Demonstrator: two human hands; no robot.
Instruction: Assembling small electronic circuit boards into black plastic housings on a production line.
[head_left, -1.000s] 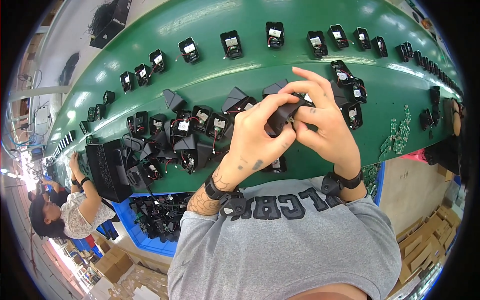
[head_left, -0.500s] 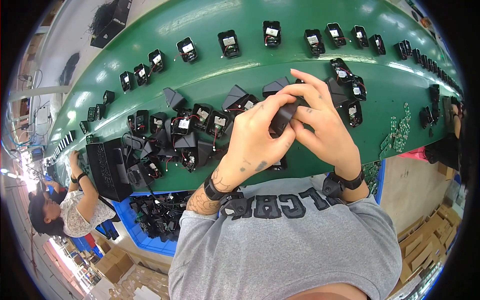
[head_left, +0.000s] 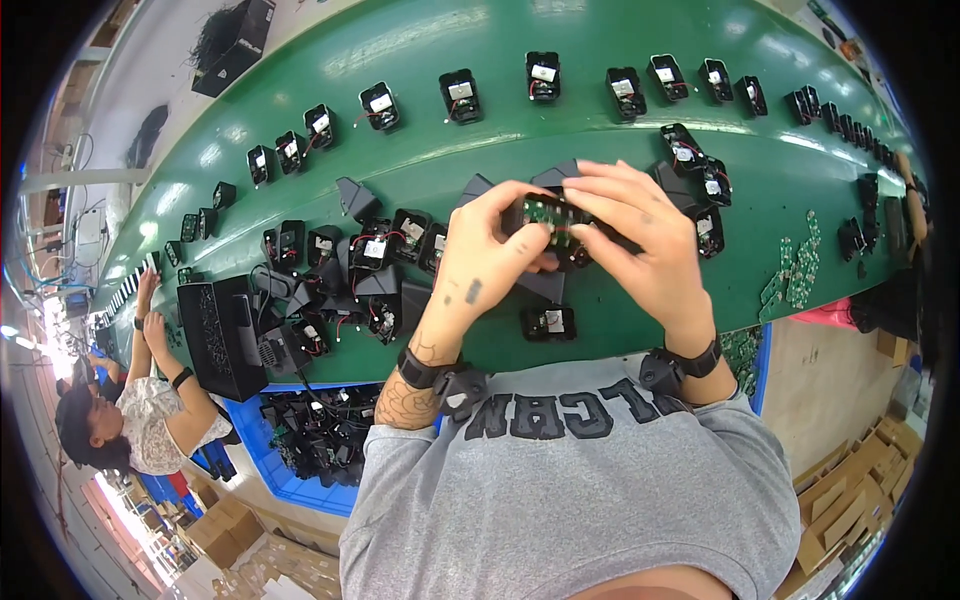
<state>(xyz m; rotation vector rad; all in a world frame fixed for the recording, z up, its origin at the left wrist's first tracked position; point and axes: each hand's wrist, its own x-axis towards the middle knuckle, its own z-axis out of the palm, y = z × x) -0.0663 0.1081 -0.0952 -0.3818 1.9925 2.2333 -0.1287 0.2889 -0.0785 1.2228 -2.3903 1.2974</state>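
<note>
Frame centre: left hand (head_left: 490,250) and right hand (head_left: 640,250) both pinch a small black housing (head_left: 545,218) with a green circuit board showing, held above the green bench (head_left: 560,120). Risk: thumb pressure cocks the board or nips its wires; a slip drops it into the loose housings (head_left: 370,265) centre-left.

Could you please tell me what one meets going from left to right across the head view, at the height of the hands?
Co-worker in a patterned top → tall black box → heap of black plastic housings → left hand → small black housing with green circuit board → right hand → loose green circuit boards.
</note>
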